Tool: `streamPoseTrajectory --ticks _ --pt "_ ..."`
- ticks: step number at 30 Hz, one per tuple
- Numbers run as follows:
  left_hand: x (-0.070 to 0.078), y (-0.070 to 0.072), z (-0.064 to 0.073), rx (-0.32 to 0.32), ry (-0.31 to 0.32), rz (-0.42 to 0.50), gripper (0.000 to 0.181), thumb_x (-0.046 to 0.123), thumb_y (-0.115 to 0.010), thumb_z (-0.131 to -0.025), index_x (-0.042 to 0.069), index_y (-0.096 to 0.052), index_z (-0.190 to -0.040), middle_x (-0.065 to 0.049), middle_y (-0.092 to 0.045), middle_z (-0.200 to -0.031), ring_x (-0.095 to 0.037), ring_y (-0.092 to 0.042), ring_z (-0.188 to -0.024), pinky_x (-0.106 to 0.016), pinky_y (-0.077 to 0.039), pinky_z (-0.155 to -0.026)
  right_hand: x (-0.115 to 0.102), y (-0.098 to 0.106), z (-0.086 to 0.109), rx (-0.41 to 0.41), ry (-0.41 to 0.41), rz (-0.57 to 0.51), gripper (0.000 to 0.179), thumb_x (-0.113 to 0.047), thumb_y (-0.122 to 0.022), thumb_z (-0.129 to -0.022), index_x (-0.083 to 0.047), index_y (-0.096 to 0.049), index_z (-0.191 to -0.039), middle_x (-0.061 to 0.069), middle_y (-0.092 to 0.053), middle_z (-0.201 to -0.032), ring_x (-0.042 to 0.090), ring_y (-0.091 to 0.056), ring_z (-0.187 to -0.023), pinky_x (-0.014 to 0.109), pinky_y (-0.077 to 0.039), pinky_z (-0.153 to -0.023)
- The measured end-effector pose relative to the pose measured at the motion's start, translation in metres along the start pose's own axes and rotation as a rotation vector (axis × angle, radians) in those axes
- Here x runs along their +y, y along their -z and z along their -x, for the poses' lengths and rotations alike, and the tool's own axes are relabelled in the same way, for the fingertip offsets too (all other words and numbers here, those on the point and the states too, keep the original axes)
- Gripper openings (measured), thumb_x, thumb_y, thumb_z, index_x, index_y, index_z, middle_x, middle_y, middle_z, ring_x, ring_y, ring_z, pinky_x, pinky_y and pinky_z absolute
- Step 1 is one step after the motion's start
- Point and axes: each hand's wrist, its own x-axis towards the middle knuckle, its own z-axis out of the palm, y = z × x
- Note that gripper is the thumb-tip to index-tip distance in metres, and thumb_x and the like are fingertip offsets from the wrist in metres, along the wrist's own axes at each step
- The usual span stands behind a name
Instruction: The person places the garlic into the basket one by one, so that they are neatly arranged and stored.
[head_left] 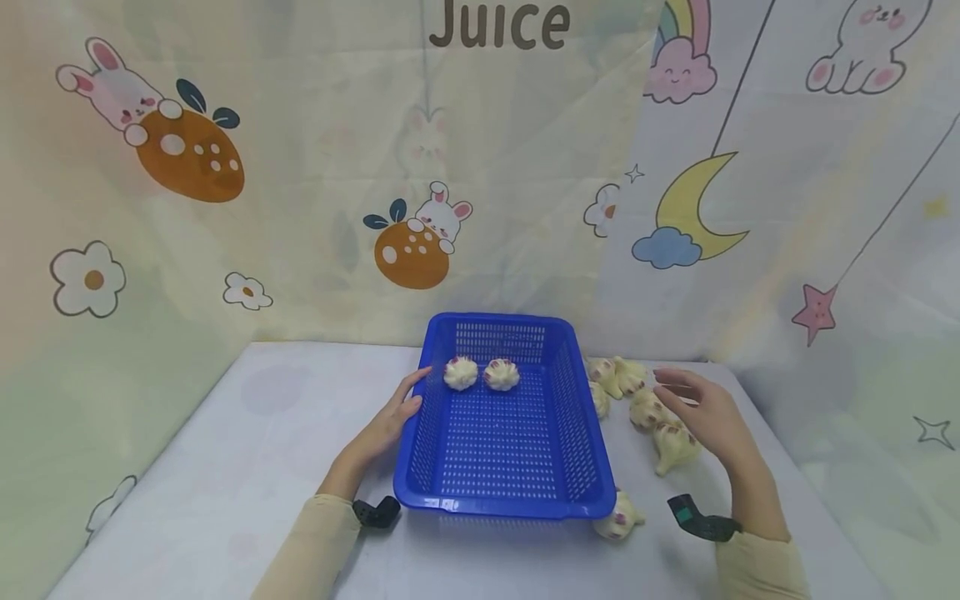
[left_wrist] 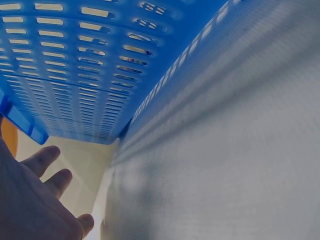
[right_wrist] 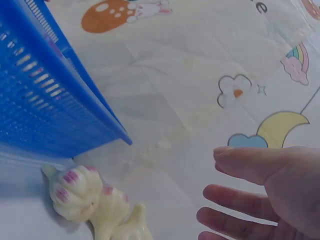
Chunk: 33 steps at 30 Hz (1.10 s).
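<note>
A blue plastic basket point(head_left: 504, 506) with slotted walls stands on the table, two garlic bulbs point(head_left: 461, 372) side by side near its far end. My left hand point(head_left: 386, 425) is at the basket's left wall, fingers extended and fingertips at the rim; in the left wrist view its fingers point(left_wrist: 59, 182) look spread beneath the rim. To the right of the basket, my right hand point(head_left: 708, 412) hovers near several loose garlic bulbs point(head_left: 675, 443), its fingers apart and holding nothing. The right wrist view has a purple-marked garlic bulb point(right_wrist: 75, 194) in a cluster left of that hand.
Another garlic bulb point(head_left: 619, 517) lies by the basket's near right corner. A white-covered table point(head_left: 300, 400) extends left of the basket. Behind it hangs a printed cloth backdrop point(head_left: 315, 167). Each wrist wears a black device point(head_left: 701, 521).
</note>
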Motion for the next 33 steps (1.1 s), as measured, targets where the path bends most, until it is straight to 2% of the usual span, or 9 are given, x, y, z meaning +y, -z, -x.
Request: streamPoseTrajectory --ticks 7,10,15,18,22,27,33 --pt "-0.006 0.004 -0.002 -0.022 -0.039 0.020 0.051 0.021 -0.025 -0.102 0.021 -0.013 -0.151 -0.025 -0.023 -0.150 -0.045 -0.039 -0.129 -0.048 -0.036 -0.102 0.021 0.006 0.004 -0.042 0.014 0.026 0.053 -0.039 -0.052 -0.096 -0.004 -0.049 -0.135 0.025 -0.053 -0.133 0.048 -0.050 -0.119 0.062 -0.043 -0.091" --pt "-0.005 0.006 -0.001 -0.009 -0.043 0.011 0.051 0.022 -0.025 -0.102 0.021 -0.013 -0.151 -0.023 -0.021 -0.151 -0.045 -0.037 -0.130 -0.050 -0.035 -0.103 0.023 0.005 0.003 -0.089 0.014 0.034 0.050 -0.038 -0.055 -0.095 -0.005 -0.052 -0.132 0.024 -0.056 -0.130 0.047 -0.052 -0.118 0.058 -0.047 -0.089" --pt "0.000 0.007 0.000 -0.001 -0.045 -0.002 0.051 0.026 -0.025 -0.102 0.022 -0.013 -0.151 -0.020 -0.013 -0.155 -0.045 -0.029 -0.136 -0.057 -0.028 -0.106 0.008 -0.002 0.003 -0.200 0.003 0.058 0.047 -0.039 -0.060 -0.092 -0.004 -0.060 -0.124 0.021 -0.059 -0.127 0.041 -0.058 -0.112 0.050 -0.052 -0.084" --pt "0.001 0.007 -0.001 -0.003 -0.054 -0.002 0.051 0.024 -0.024 -0.102 0.021 -0.013 -0.152 -0.021 -0.014 -0.154 -0.046 -0.029 -0.135 -0.057 -0.028 -0.105 -0.007 -0.009 0.004 -0.247 -0.032 0.103 0.052 -0.046 -0.060 -0.090 -0.006 -0.061 -0.123 0.020 -0.061 -0.124 0.037 -0.060 -0.110 0.049 -0.052 -0.084" --pt "0.001 0.005 -0.002 -0.006 -0.056 0.010 0.051 0.024 -0.025 -0.102 0.021 -0.013 -0.152 -0.022 -0.016 -0.153 -0.047 -0.031 -0.134 -0.057 -0.029 -0.105 -0.021 -0.017 0.007 -0.297 -0.050 0.177 0.054 -0.046 -0.061 -0.088 -0.004 -0.061 -0.122 0.015 -0.066 -0.115 0.034 -0.062 -0.105 0.047 -0.053 -0.083" --pt "-0.003 0.004 -0.002 -0.005 -0.048 0.006 0.051 0.025 -0.025 -0.102 0.022 -0.013 -0.151 -0.022 -0.014 -0.154 -0.046 -0.029 -0.135 -0.057 -0.028 -0.105 -0.026 -0.026 0.010 -0.353 -0.028 0.260 0.056 -0.047 -0.064 -0.086 -0.002 -0.063 -0.118 0.011 -0.068 -0.105 0.029 -0.064 -0.096 0.044 -0.054 -0.077" --pt "-0.005 0.001 -0.001 -0.006 -0.022 -0.007 0.051 0.027 -0.025 -0.102 0.023 -0.013 -0.151 -0.023 -0.016 -0.153 -0.047 -0.032 -0.133 -0.061 -0.031 -0.104 -0.027 -0.037 0.016 -0.398 -0.037 0.264 0.052 -0.043 -0.069 -0.083 -0.001 -0.066 -0.112 0.009 -0.069 -0.099 0.026 -0.065 -0.091 0.044 -0.053 -0.076"
